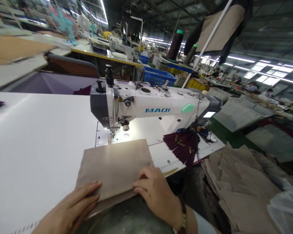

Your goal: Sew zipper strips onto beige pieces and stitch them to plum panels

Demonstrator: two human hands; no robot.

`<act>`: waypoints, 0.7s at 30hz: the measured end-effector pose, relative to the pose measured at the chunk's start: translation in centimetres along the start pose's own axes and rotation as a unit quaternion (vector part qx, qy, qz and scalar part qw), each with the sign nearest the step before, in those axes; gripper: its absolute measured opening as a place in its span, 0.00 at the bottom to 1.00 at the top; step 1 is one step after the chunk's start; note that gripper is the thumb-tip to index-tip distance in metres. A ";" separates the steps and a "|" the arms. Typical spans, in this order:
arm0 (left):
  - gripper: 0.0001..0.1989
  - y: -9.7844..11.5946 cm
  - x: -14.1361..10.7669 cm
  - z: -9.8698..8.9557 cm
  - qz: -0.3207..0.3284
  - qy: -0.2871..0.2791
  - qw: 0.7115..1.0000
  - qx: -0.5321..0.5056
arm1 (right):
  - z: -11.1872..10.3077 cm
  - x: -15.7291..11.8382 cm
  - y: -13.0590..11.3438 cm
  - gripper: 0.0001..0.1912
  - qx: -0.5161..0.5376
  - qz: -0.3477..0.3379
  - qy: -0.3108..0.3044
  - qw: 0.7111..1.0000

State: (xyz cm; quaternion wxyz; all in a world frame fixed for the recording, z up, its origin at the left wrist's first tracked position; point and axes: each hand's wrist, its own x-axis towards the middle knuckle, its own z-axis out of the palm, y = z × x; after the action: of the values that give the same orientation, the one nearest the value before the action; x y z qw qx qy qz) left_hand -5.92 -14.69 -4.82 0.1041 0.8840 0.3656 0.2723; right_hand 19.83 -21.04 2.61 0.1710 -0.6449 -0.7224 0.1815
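Note:
A beige fabric piece [117, 165] lies on the white sewing table [39, 139], its layers parted along the near edge. At its lower left corner, my left hand [72, 206] has its fingers over the cloth and is closed on the edge; its thumb side is partly hidden. My right hand [160, 196] pinches the near right edge between thumb and fingers. Just beyond the cloth's far edge are the needle and presser foot [113, 130] of a white sewing machine [151, 104], its work light shining on the bed. The cloth is apart from the needle.
Pleated maroon fabric [183, 146] with gold-coloured clips lies at the right of the machine. A heap of beige fabric pieces [244, 185] is at my right, beside white plastic [286, 208]. Thread cones [175, 45] stand behind the machine, near a blue crate [158, 76].

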 end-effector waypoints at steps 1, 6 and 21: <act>0.20 -0.3 0.1 -0.4 0.001 -0.014 1.000 0.006 | -0.4 0.3 0.0 0.04 -0.006 0.022 -0.017 1.000; 0.19 -0.1 1.2 -3.2 -0.070 -0.055 0.996 0.002 | -1.3 2.5 0.8 0.11 -0.075 0.044 -0.081 0.993; 0.23 -0.2 2.9 -3.7 0.083 -0.128 0.966 0.208 | -1.3 2.7 0.8 0.32 -0.158 -0.075 -0.130 0.976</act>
State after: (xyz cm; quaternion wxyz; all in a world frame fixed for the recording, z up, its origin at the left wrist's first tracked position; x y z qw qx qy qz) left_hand -6.39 -12.62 -0.66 -0.0593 0.9408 0.3234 0.0825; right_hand 20.82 -18.26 3.41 -0.0151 -0.5787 -0.8044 0.1337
